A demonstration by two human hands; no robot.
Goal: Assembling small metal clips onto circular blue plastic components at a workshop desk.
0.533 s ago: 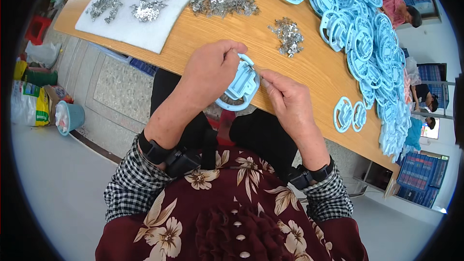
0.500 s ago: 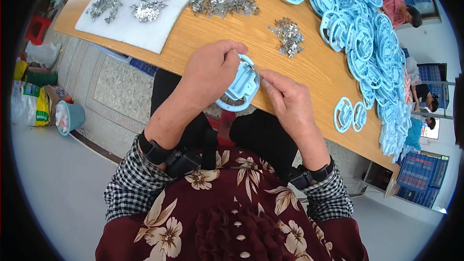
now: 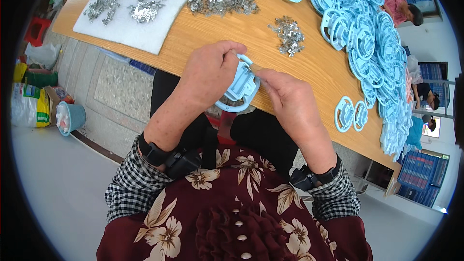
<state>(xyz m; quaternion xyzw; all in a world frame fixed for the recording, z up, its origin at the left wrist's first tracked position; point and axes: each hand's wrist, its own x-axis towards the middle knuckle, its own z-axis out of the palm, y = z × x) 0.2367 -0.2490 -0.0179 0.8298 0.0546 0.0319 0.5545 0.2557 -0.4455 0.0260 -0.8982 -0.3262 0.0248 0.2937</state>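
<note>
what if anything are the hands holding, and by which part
The left hand holds a light-blue rounded plastic frame by its upper-left side. The right hand pinches at the frame's upper-right edge; whether it grips anything cannot be told.

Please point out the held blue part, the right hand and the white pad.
Held blue part [image 3: 240, 86]: head view, its recessed middle.
Right hand [image 3: 293, 102]: head view, back of hand.
White pad [image 3: 134, 33]: head view, bare lower area.

blue frame [image 3: 241, 84]: left part behind left grip [image 3: 209, 73] | right grip [image 3: 294, 100]: contents unclear | blue pile [image 3: 364, 43]: cut off at top
</note>
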